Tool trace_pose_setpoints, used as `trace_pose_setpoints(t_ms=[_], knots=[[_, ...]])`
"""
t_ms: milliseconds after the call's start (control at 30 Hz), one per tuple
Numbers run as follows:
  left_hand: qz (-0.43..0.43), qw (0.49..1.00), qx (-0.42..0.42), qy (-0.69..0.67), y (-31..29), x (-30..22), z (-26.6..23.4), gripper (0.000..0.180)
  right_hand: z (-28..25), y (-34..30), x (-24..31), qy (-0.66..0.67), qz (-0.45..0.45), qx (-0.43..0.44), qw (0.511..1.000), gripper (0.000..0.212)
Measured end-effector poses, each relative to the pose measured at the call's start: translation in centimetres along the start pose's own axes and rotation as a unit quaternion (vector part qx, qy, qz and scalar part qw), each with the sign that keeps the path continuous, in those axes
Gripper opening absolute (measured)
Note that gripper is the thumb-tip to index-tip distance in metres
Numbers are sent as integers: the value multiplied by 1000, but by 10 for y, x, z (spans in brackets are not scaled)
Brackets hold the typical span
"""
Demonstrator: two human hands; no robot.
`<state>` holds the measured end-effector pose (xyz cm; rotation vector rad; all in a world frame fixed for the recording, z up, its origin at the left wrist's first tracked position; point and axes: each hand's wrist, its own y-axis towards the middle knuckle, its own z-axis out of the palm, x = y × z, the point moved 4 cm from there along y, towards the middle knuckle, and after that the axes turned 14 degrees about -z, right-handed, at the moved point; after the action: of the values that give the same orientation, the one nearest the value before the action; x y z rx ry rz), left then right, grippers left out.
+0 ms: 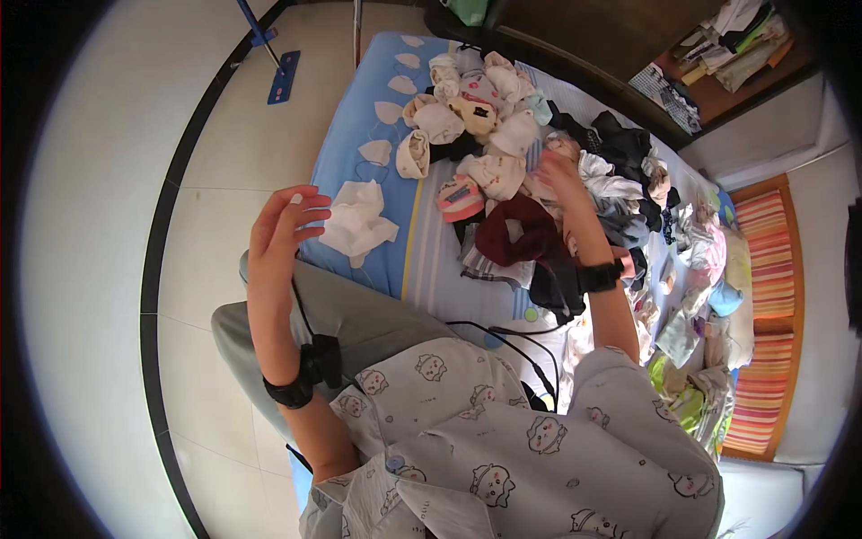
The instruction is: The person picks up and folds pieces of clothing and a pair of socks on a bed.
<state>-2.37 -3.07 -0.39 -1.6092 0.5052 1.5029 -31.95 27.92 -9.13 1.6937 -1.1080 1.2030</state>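
Note:
My left hand is raised at the bed's left edge. Its fingers are apart and hold nothing. Beside its fingertips a crumpled white cloth or tissue lies on the blue sheet. My right hand reaches into the heap of clothes, by a pale pinkish cloth; its fingers are blurred against similar colours. Left of this hand sit several rolled-up cream cloth bundles and a pink and white one. A dark red garment lies below the right hand, over a grey striped cloth.
Black and white clothes spread over the bed's right side, with more along the pillow. A dark wooden cabinet stands at the far side, clothes inside. A black cable crosses by my lap. Tiled floor runs left.

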Motion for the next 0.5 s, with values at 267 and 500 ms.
trace_pose_setpoints(t_ms=[267,500], knots=[[-4,1000,-5,-7,8,6,-13,26,-8,-100,-18,-316,-200,176,911,65],[3,1000,8,9,7,3,-9,26,-10,-113,-10,-327,-171,194,909,56]])
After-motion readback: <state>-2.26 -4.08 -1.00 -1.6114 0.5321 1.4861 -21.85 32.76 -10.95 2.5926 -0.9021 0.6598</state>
